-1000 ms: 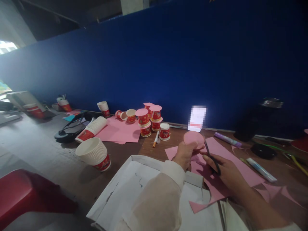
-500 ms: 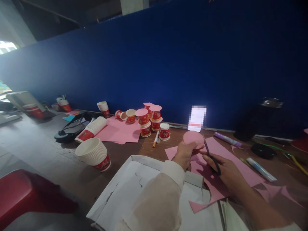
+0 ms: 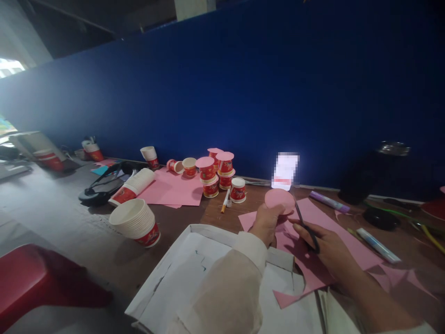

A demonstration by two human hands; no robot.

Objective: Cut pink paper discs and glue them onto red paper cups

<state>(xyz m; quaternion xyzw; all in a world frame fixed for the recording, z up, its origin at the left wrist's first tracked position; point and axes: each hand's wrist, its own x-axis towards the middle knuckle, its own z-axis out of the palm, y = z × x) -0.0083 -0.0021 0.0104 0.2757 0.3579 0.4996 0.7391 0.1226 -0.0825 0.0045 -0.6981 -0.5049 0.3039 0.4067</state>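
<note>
My left hand point(image 3: 266, 224) pinches a round pink paper disc point(image 3: 279, 200) and holds it up over the table. My right hand point(image 3: 325, 246) is closed round the black handles of a pair of scissors point(image 3: 305, 226), whose blades point up at the disc's right edge. Under both hands lies a large pink paper sheet point(image 3: 347, 246) with curved cut-outs. Both sleeves are cream-coloured.
A white open box point(image 3: 194, 273) sits near me. Stacks of red-and-white paper cups point(image 3: 137, 222) and a laid-over stack point(image 3: 134, 185) are at the left, pink-lidded cups point(image 3: 217, 174) further back on another pink sheet point(image 3: 174, 188). Markers point(image 3: 377, 245), a glue stick point(image 3: 328, 202) and a red stool point(image 3: 38, 283) are around.
</note>
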